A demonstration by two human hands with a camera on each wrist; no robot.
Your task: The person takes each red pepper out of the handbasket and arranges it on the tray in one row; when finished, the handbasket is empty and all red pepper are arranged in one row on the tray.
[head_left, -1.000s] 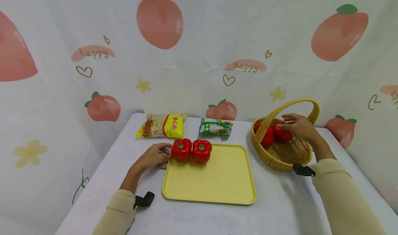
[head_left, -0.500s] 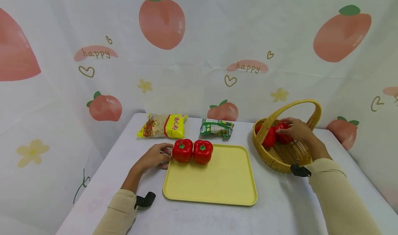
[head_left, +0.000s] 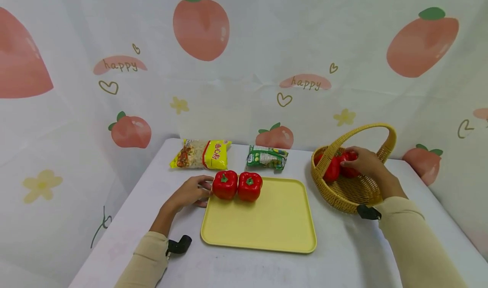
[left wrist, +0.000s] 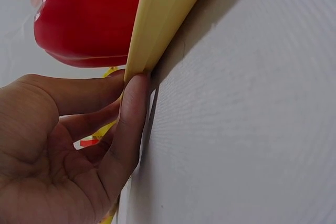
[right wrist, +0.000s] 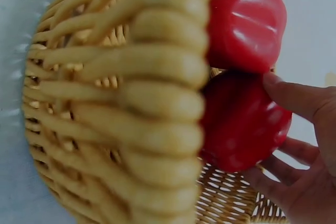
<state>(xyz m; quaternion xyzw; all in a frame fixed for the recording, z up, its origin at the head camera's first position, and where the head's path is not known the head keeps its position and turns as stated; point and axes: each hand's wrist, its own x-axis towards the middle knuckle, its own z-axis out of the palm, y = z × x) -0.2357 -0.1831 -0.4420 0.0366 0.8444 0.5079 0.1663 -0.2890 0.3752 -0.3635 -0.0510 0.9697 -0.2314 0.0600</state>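
Observation:
My left hand [head_left: 188,191] is at the left edge of a yellow tray [head_left: 263,233]; in the left wrist view its thumb and fingers pinch the tray's rim. Two red bell peppers [head_left: 237,186] stand side by side at the tray's back left, stems up. Over at the right, my right hand [head_left: 364,163] reaches into a wicker basket [head_left: 335,201] with an arched handle. Thumb and fingers hold a red bell pepper [right wrist: 247,124] there, seen in the right wrist view. Beside it in the basket sits another red bell pepper [right wrist: 249,27]. The basket's wall partly hides both.
Behind the tray lie a yellow-ended clear food bag [head_left: 200,154] and a green snack packet [head_left: 267,157]. The basket's tall handle [head_left: 358,129] arches beside my right hand. A printed cloth [head_left: 244,46] hangs behind the white table [head_left: 228,267].
My right hand has lowered into the basket and its fingers have closed around a bell pepper. The left hand stays at the tray's edge, and the tray's peppers have not moved.

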